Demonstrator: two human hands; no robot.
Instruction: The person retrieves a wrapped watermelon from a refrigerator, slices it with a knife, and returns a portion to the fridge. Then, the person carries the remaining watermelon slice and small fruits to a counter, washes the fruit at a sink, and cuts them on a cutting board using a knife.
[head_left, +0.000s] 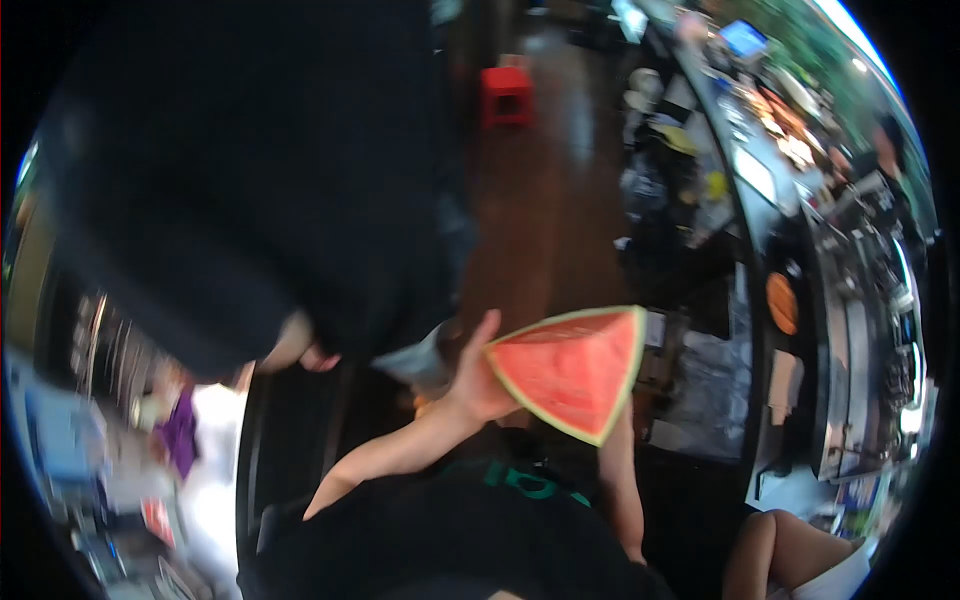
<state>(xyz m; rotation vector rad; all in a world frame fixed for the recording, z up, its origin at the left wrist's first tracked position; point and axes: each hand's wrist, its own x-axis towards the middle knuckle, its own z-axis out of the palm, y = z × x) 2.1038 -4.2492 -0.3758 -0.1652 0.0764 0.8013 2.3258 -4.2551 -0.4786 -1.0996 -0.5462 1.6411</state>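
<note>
A large watermelon wedge [570, 370], with red flesh and a pale green rind edge, is held up in front of my chest. At its left corner, my left hand [482, 378] holds the wedge, thumb pointing up and the palm partly behind the rind. My right forearm [620, 480] rises to the lower right side of the wedge. The wedge hides my right hand, so its grip cannot be seen.
Another person in dark clothing [300, 180] stands close at the upper left. A red stool [508, 96] is on the brown floor [540, 210] ahead. A cluttered counter curves along the right. A bent bare limb [755, 550] shows at the lower right.
</note>
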